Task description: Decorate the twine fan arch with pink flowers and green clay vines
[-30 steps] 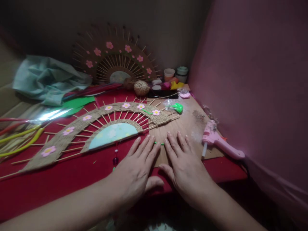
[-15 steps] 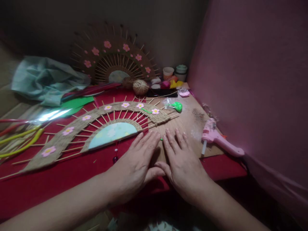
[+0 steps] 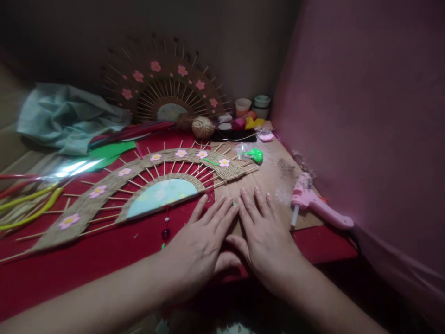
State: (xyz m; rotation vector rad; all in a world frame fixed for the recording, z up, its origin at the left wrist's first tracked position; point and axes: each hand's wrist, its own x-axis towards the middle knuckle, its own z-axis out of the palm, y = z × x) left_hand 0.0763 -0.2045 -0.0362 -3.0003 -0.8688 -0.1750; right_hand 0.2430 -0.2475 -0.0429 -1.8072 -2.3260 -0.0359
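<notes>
My left hand and my right hand lie flat, side by side, on a brown board. Fingers are stretched out on both, pointing away from me. A small bit of green clay shows between the fingertips; the rest of it is hidden under the hands. Beyond and left of my left hand lies a twine-wrapped stick fan with pink clay flowers and a light-blue half-round centre. One thin green strand runs between two of its flowers. A lump of green clay, partly in clear plastic, sits on the board.
A pink glue gun lies at the board's right edge by the pink wall. Behind stand a second flowered fan, a twine ball and cups. Blue cloth is heaped at the left. Red cloth covers the table.
My left hand has slid slightly toward me and right, its fingers a little more spread. A green end now shows by the left wrist. My right hand has hardly moved.
</notes>
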